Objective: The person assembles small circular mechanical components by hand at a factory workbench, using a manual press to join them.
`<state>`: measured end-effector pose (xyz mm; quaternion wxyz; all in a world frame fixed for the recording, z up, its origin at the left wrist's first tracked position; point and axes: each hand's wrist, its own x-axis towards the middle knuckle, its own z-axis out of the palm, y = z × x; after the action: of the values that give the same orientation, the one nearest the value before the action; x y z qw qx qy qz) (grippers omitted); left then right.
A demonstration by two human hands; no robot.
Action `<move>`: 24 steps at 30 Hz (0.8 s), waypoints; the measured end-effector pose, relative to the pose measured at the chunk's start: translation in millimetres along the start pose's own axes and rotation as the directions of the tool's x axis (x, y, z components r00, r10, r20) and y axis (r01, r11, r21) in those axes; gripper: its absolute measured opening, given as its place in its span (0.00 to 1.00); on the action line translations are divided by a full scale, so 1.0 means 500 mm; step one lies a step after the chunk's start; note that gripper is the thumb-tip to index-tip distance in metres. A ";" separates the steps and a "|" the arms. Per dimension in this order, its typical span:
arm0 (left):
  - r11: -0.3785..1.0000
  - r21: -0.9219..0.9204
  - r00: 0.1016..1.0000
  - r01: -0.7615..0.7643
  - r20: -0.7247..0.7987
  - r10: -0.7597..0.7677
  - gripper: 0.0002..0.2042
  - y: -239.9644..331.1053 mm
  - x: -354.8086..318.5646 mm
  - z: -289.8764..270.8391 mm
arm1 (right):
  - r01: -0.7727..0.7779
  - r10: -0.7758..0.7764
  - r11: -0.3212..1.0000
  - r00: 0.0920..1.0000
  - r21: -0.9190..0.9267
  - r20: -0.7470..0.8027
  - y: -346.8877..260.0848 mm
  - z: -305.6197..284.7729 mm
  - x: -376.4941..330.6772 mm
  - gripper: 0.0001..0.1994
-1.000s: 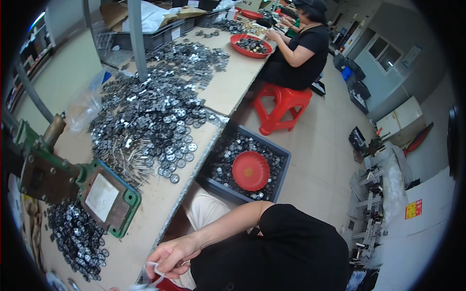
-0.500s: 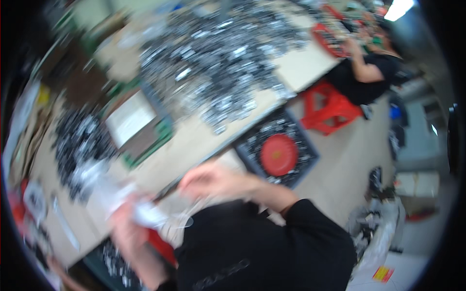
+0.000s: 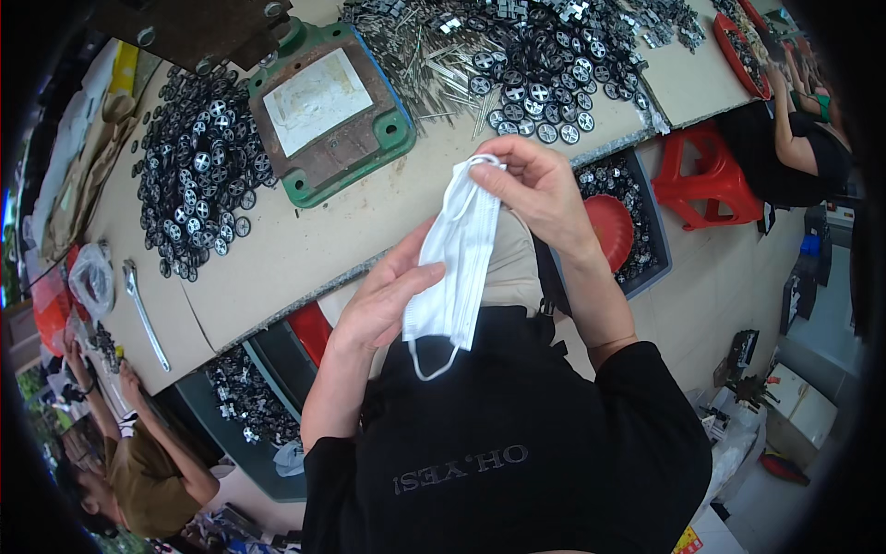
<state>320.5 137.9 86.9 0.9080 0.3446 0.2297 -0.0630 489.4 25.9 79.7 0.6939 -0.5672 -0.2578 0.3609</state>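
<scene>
A white pleated face mask (image 3: 450, 263) hangs upright in front of my chest, an ear loop dangling in a curve from its lower edge. My left hand (image 3: 383, 294) is closed on the mask's left side, thumb across the front and fingers behind. At the top corner, my right hand (image 3: 531, 189) pinches the other ear loop and the mask's upper edge between thumb and fingers. Beyond the mask is the near edge of the workbench (image 3: 305, 277).
A green machine base with a pale plate (image 3: 318, 102) stands on the bench between piles of small black-and-silver wheels (image 3: 198, 175). Metal pins (image 3: 443, 78) lie behind. A wrench (image 3: 146, 314), parts bins (image 3: 651, 222), a red stool (image 3: 697, 180) and co-workers (image 3: 157, 462) surround me.
The earlier frame is blurred, with my hands apart and something white and clear plastic at my left hand. Now both hands meet on the mask, and the whole view has shifted.
</scene>
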 end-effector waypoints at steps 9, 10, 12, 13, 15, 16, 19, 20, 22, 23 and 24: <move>0.978 0.147 0.945 -0.148 -0.271 0.183 0.10 -0.034 -0.020 -0.047 | 0.173 -0.230 0.921 0.965 -0.349 -0.128 0.009 -0.031 -0.029 0.06; 0.975 0.150 0.942 -0.161 -0.270 0.197 0.10 -0.037 -0.020 -0.050 | 0.115 -0.150 0.971 0.976 -0.211 -0.159 0.003 -0.033 -0.034 0.07; 0.973 0.152 0.940 -0.174 -0.270 0.211 0.09 -0.037 -0.021 -0.051 | 0.055 -0.066 0.996 0.982 -0.068 -0.179 0.001 -0.042 -0.039 0.07; 0.976 0.133 0.944 -0.170 -0.261 0.200 0.10 -0.036 -0.022 -0.049 | 0.052 -0.059 0.998 0.981 -0.045 -0.185 0.006 -0.050 -0.040 0.08; 0.980 0.114 0.950 -0.164 -0.249 0.188 0.10 -0.036 -0.023 -0.049 | 0.100 -0.110 0.992 0.985 -0.079 -0.133 0.017 -0.079 -0.043 0.04; 0.983 0.119 0.960 -0.140 -0.229 0.164 0.10 -0.034 -0.024 -0.053 | 0.100 -0.110 0.992 0.985 -0.077 -0.134 0.011 -0.076 -0.042 0.04; 0.997 0.052 0.983 -0.061 -0.168 0.069 0.10 -0.033 -0.023 -0.064 | 0.338 -0.332 0.908 0.941 -0.246 0.069 -0.019 -0.088 -0.037 0.23; 1.000 -0.020 0.992 -0.005 -0.125 0.002 0.10 -0.033 -0.022 -0.067 | 0.340 -0.333 0.908 0.940 -0.247 0.068 -0.027 -0.095 -0.037 0.23; 0.997 -0.056 0.995 0.046 -0.082 -0.050 0.10 -0.029 -0.020 -0.070 | 0.421 -0.238 0.753 0.891 -0.505 0.387 -0.052 -0.096 -0.034 0.30; 0.992 -0.079 0.994 0.095 -0.054 -0.099 0.11 -0.030 -0.018 -0.073 | 0.419 -0.176 0.744 0.874 -0.521 0.453 -0.054 -0.095 -0.035 0.27; 0.984 -0.102 0.989 0.144 -0.025 -0.148 0.11 -0.033 -0.016 -0.077 | 0.420 -0.177 0.743 0.874 -0.521 0.452 -0.053 -0.095 -0.031 0.27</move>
<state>294.6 150.5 55.4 0.9132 0.2820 0.2718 -0.1122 522.2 -17.6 95.7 0.4633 -0.6289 -0.5755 0.2422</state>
